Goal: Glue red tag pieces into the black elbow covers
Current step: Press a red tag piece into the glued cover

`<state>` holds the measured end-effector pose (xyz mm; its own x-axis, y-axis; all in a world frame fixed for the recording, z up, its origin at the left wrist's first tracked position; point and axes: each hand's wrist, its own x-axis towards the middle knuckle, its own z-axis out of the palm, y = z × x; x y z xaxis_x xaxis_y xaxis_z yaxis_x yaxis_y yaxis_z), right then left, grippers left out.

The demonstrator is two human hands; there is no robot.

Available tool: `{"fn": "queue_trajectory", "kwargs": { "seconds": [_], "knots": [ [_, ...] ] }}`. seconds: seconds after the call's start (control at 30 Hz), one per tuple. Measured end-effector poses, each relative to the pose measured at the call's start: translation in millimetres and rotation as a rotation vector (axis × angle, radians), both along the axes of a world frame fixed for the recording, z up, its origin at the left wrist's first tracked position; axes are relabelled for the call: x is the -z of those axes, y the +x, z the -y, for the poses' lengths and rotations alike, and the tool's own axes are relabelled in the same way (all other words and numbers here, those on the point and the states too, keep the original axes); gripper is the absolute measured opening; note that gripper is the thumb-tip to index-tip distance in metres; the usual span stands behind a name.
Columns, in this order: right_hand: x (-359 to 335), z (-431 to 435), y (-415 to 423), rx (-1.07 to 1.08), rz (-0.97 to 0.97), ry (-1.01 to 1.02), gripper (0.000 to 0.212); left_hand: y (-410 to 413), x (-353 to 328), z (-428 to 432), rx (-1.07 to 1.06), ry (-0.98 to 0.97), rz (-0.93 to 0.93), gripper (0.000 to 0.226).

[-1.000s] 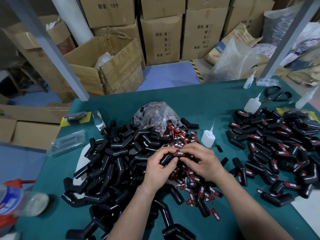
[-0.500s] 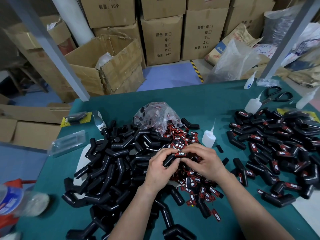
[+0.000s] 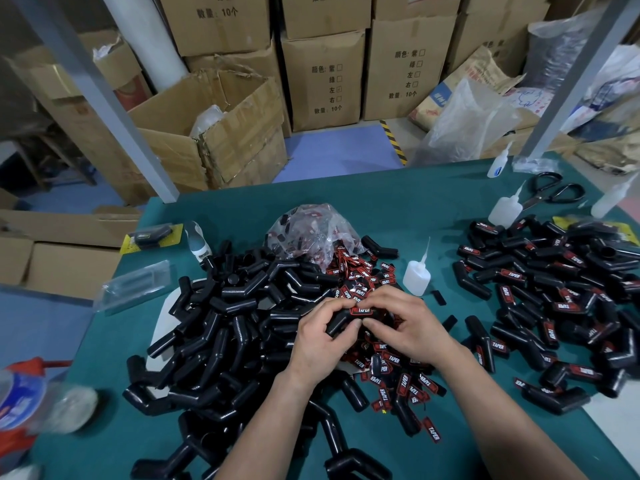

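The fingers point(image 3: 332, 305) of the left hand point(image 3: 318, 344) are curled round one black elbow cover point(image 3: 336, 323), clamped on it near the bend. The right hand point(image 3: 410, 329) pinches the other end of the same cover, thumb beneath, fingertips pressed at the edge of a red tag point(image 3: 360, 310). The tag lies flat on the cover's upper face with its lettering readable; whether glue sits under it cannot be seen. The cover is held just above the middle of the bench point(image 3: 346, 199), over a scatter of loose tags point(image 3: 398, 372).

Judged step in hand: seating one tag into its recess and holding it down.

A small glue bottle point(image 3: 417, 278) stands upright just beyond the right hand, apart from it, nozzle up. A clear plastic bag point(image 3: 311, 230) with more tags inside lies behind the hands.

To the left lies a large heap of bare covers point(image 3: 225, 323), none showing a tag; these are judged outstanding. To the right, well apart, lies a heap of tagged covers point(image 3: 554, 296), most showing red labels; these are judged finished.

Assessment: the task is well under way but not near its end. The bare heap looks at least as large as the finished one, and loose tags remain in quantity.

At the far right corner are scissors point(image 3: 554, 192) and spare bottles point(image 3: 505, 211).
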<state>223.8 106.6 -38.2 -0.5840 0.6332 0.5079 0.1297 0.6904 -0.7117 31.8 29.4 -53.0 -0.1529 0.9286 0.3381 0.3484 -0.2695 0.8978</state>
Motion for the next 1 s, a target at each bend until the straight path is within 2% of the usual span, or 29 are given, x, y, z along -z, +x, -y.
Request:
{"fn": "queue_trajectory", "kwargs": {
  "seconds": [0.27, 0.5, 0.67, 0.83, 1.0],
  "knots": [
    [-1.3, -0.7, 0.3, -0.02, 0.053, 0.013, 0.029, 0.9, -4.7, 0.0, 0.006, -0.037, -0.003, 0.031],
    [0.6, 0.5, -1.1, 0.012, 0.01, 0.043, 0.026, 2.0, -6.2, 1.1, -0.006, -0.069, 0.044, 0.031],
    [-1.1, 0.1, -2.0, 0.083, -0.042, 0.112, 0.025, 3.0, -8.5, 2.6, -0.016, -0.105, 0.166, 0.027],
    [-0.8, 0.5, -3.0, 0.062, -0.049, 0.107, 0.026, -0.4, -12.3, 3.7, 0.016, -0.033, 0.229, 0.022],
    [-0.6, 2.5, -3.8, 0.065, -0.053, 0.093, 0.022, 2.2, -13.5, 2.6, -0.013, -0.075, 0.272, 0.018]
  ]
}}
